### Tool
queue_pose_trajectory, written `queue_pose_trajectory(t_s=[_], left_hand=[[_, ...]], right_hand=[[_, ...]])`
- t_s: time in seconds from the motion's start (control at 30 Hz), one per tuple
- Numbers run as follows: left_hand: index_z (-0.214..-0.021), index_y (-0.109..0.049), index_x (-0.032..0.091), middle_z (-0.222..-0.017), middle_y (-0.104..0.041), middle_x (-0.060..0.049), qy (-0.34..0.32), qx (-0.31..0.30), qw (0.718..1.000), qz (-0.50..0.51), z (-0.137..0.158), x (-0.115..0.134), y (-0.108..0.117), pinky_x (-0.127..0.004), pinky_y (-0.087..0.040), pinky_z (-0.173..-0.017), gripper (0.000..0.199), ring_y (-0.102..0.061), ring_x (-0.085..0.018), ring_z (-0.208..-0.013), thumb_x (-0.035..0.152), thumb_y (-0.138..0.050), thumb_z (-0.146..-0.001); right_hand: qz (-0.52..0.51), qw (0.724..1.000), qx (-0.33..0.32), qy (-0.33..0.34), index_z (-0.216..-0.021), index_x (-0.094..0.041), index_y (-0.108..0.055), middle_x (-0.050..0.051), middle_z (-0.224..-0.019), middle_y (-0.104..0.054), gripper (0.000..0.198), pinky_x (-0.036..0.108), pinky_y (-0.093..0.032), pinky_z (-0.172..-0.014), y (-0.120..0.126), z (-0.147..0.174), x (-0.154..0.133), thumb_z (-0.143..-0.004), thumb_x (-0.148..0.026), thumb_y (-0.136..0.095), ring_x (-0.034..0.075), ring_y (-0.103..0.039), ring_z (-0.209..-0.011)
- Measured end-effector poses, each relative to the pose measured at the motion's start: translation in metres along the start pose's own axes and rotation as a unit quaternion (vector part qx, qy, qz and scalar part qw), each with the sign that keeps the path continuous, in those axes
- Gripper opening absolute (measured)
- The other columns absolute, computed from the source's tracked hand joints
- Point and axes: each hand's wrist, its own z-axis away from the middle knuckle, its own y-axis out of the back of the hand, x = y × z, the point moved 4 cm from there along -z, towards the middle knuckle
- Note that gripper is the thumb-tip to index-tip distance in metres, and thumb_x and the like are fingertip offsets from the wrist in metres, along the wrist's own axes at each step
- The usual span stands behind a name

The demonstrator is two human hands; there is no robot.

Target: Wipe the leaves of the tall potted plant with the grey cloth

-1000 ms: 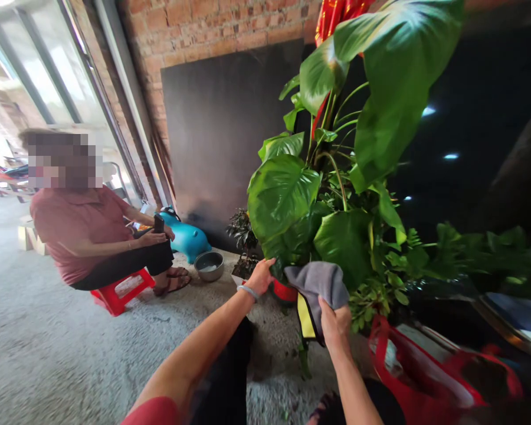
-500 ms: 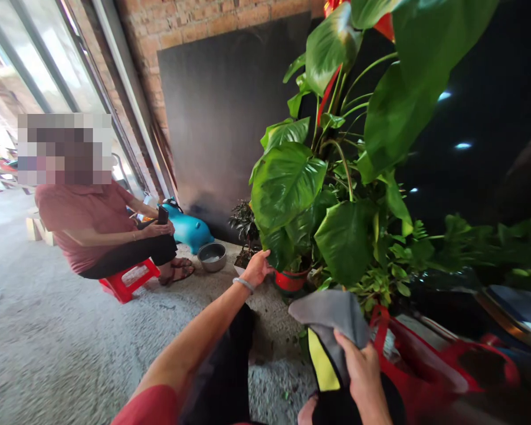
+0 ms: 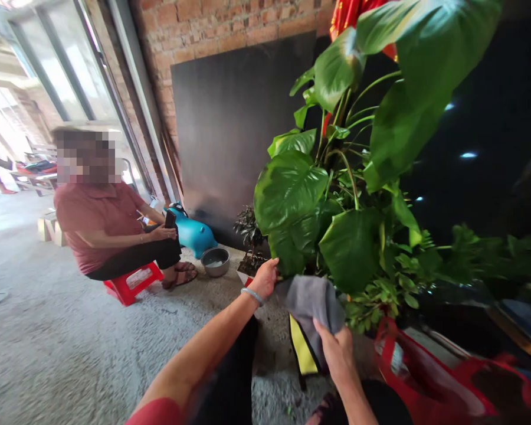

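Observation:
My left hand, with a bangle on its wrist, is closed at the lower edge of a low green leaf, the fingertips pinching its tip. The leaf belongs to a tall broad-leaved plant. My right hand grips a cloth, grey on one side and yellow with a black border on the other. The cloth hangs just under the leaf, close to my left hand. It hides the plant's pot.
A person sits on a red stool at left, holding a phone. Nearby are a blue animal-shaped toy, a metal bowl and a small potted plant. A red bag stands at right.
My right hand has carried the cloth left and slightly up, toward the leaf and my left hand. The cloth now covers the red pot. The view has shifted a little.

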Motion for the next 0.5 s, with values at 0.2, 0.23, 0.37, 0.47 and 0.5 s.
queue_pose_trajectory(t_s=[0.2,0.23,0.37,0.47,0.5], left_hand=[[-0.093,-0.068,0.014,-0.073,-0.074,-0.008,0.016,-0.015,1.0,-0.006,0.006,0.0,0.001,-0.036,-0.059,-0.081,0.009,-0.074,-0.023,-0.075,0.021,-0.063,-0.091],[-0.092,-0.068,0.015,-0.072,-0.074,-0.007,0.018,-0.018,1.0,-0.004,0.009,-0.001,-0.003,-0.036,-0.059,-0.081,0.009,-0.074,-0.022,-0.074,0.021,-0.061,-0.092],[-0.087,-0.067,0.015,-0.072,-0.073,-0.008,0.029,-0.022,0.999,0.004,0.021,-0.006,-0.02,-0.034,-0.057,-0.075,0.02,-0.07,-0.019,-0.066,0.018,-0.05,-0.098],[-0.083,-0.067,0.016,-0.07,-0.072,-0.006,0.029,0.002,1.0,0.006,0.024,-0.002,-0.019,-0.03,-0.055,-0.071,0.021,-0.067,-0.017,-0.062,0.019,-0.052,-0.098],[-0.083,-0.067,0.016,-0.07,-0.071,-0.006,0.028,0.011,1.0,0.003,0.024,0.0,-0.013,-0.03,-0.055,-0.071,0.019,-0.066,-0.017,-0.062,0.019,-0.054,-0.097]], right_hand=[[-0.063,0.971,0.227,0.032,-0.097,-0.019,-0.074,0.016,-0.106,-0.079,0.058,0.048,-0.06,-0.085,0.084,0.005,-0.041,-0.058,-0.061,-0.08,0.04,-0.071,-0.105],[-0.089,0.955,0.271,0.075,-0.106,-0.019,-0.073,0.015,-0.118,-0.077,0.059,0.046,-0.059,-0.088,0.088,-0.002,-0.064,-0.064,-0.061,-0.078,0.039,-0.07,-0.112],[-0.11,0.953,0.228,0.167,-0.114,-0.018,-0.071,0.015,-0.131,-0.072,0.058,0.044,-0.053,-0.104,0.046,-0.035,-0.119,-0.072,-0.058,-0.073,0.035,-0.066,-0.124],[-0.077,0.991,0.054,0.093,-0.096,-0.018,-0.072,0.02,-0.114,-0.077,0.051,0.049,-0.053,-0.104,-0.003,-0.031,-0.087,-0.063,-0.056,-0.074,0.039,-0.07,-0.115],[-0.066,0.996,0.014,0.055,-0.089,-0.02,-0.071,0.019,-0.106,-0.078,0.047,0.051,-0.055,-0.102,-0.011,-0.021,-0.065,-0.061,-0.058,-0.074,0.04,-0.072,-0.11]])
